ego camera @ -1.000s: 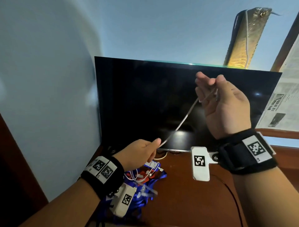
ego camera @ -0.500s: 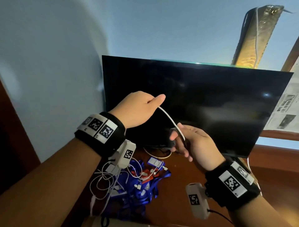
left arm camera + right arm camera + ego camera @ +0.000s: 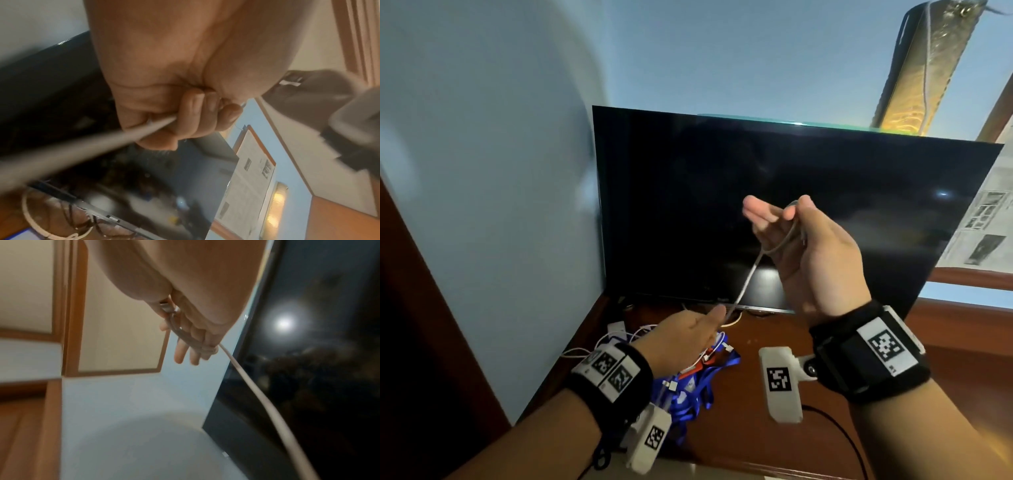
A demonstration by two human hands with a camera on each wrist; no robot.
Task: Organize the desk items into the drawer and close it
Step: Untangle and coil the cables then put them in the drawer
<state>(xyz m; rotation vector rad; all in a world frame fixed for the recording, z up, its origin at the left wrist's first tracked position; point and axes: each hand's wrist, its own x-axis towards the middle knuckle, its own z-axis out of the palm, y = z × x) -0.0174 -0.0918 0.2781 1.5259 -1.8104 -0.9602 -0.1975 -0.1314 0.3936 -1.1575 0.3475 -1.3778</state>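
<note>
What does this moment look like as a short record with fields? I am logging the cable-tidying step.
held item: white cable, stretched between both hands
right hand: raised before the monitor, holds the cable looped over its fingers
left hand: low over the desk, grips the cable
on desk: blue lanyards tangled with white cords
drawer: not in view

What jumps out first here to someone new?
A white cable stretched between both hands in front of the dark monitor: the right hand holds a loop of it up high, the left hand pinches it lower down. Beneath the left hand, a tangle of blue lanyards and white cords lies on the wooden desk.
</note>
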